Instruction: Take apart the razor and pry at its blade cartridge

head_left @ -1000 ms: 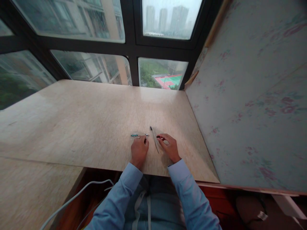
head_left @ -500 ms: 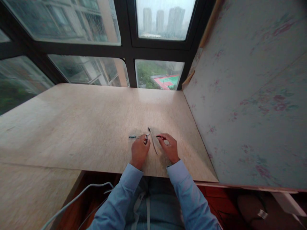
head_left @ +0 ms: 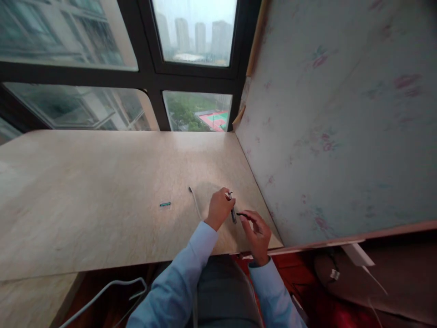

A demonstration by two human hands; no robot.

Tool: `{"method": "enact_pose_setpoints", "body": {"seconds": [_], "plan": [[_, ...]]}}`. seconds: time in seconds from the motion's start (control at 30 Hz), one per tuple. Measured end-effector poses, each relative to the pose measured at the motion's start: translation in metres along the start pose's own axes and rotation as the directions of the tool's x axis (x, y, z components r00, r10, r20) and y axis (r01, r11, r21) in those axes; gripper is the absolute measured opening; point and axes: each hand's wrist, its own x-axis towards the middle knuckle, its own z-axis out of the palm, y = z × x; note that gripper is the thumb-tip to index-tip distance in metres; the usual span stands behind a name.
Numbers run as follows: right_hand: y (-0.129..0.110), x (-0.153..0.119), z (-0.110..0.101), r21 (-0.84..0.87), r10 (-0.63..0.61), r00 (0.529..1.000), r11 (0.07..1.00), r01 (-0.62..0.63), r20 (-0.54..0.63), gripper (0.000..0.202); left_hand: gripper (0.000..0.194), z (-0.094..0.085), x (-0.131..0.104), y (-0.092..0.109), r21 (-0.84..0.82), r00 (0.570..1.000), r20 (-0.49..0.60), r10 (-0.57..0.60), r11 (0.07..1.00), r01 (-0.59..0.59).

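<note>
My left hand (head_left: 220, 208) is closed on a slim metal tool (head_left: 233, 214) with a small crosspiece at its far end. I cannot make out the tool's exact kind. Just right of it, my right hand (head_left: 257, 230) pinches a small dark, narrow piece (head_left: 241, 214) between thumb and fingers. The piece's tip points at the tool, with a slight gap apparent between them. Left of my left hand lies a thin pale strip (head_left: 195, 200) with a dark end, its near end hidden by the hand. Farther left rests a small teal item (head_left: 165, 204) on something clear.
The pale tabletop (head_left: 102, 182) runs back to dark-framed windows (head_left: 150, 79). A flowered wall (head_left: 317, 136) bounds the right side. Below the front edge, a white cable (head_left: 102, 291) hangs at left and a white box-like object (head_left: 358, 254) sits at right.
The view has turned right. My left hand has carried the metal tool rightward, away from the teal item and past the pale strip. My right hand has moved right and nearer the front edge.
</note>
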Motion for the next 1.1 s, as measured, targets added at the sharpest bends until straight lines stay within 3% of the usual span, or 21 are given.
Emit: {"method": "enact_pose_setpoints", "body": {"seconds": [0.17,0.33,0.53,0.7,0.77,0.87,0.97,1.1], "plan": [[0.020,-0.007,-0.017,-0.055,0.054,0.995,0.997,-0.059,-0.085,0.012,0.034,0.032,0.014,0.016,0.082,0.998,0.056,-0.018,0.997,0.014],[0.031,-0.011,-0.021,0.018,0.188,0.974,0.982,-0.187,-0.127,0.017,0.036,0.041,0.016,0.018,0.132,0.998,0.062,-0.016,0.991,0.007],[0.029,-0.007,-0.022,0.099,0.294,0.941,0.955,-0.281,-0.166,0.025,0.041,0.033,0.011,0.017,0.113,0.999,0.041,0.008,0.993,-0.013],[0.017,-0.007,-0.013,0.165,0.319,0.936,0.941,-0.294,-0.149,0.023,0.035,0.003,-0.017,0.005,-0.187,0.992,-0.084,0.098,0.976,-0.112],[0.009,-0.007,-0.003,0.211,0.295,0.948,0.941,-0.266,-0.123,0.019,0.037,-0.013,-0.034,-0.004,-0.419,0.996,-0.036,0.080,0.904,-0.088],[-0.006,-0.005,0.016,0.208,0.183,0.980,0.964,-0.165,-0.074,0.012,0.045,-0.033,-0.059,-0.019,-0.673,0.990,0.126,0.057,0.738,0.043],[-0.020,-0.002,0.036,0.129,0.001,1.000,0.992,-0.001,-0.001,0.009,0.050,-0.046,-0.076,-0.035,-0.771,0.989,0.142,0.032,0.631,0.090],[-0.035,0.001,0.063,0.078,-0.177,0.978,0.983,0.169,0.108,0.017,0.055,-0.056,-0.085,-0.055,-0.838,0.995,0.093,-0.044,0.536,0.102]]}}
